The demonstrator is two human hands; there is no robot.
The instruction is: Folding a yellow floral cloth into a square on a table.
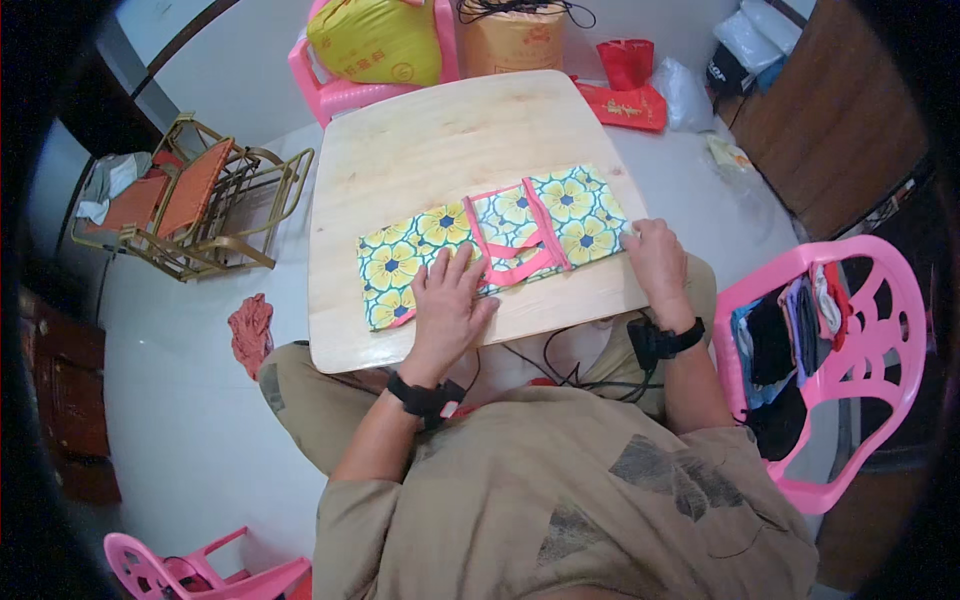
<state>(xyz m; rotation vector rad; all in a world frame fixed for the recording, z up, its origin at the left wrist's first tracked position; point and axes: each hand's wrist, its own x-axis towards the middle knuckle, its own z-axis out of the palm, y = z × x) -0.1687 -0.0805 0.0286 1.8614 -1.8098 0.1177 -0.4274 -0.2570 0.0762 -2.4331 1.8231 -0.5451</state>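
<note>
A flower-patterned cloth with pink edging and straps, perhaps an apron or a bag, lies folded into a long strip across a light wooden table. My left hand rests palm down, fingers spread, on the lower edge of the cloth, just left of the pink straps. At the right end of the strip, my right hand has its fingers bent, with thumb and fingertips at the cloth's corner. Whether they pinch the corner cannot be told. Both wrists wear black bands.
A pink plastic chair at the right holds folded clothes. Another pink chair bears a yellow sack beyond the table. A folding chair stands left, near a reddish cloth on the floor. Black cables hang below the table edge.
</note>
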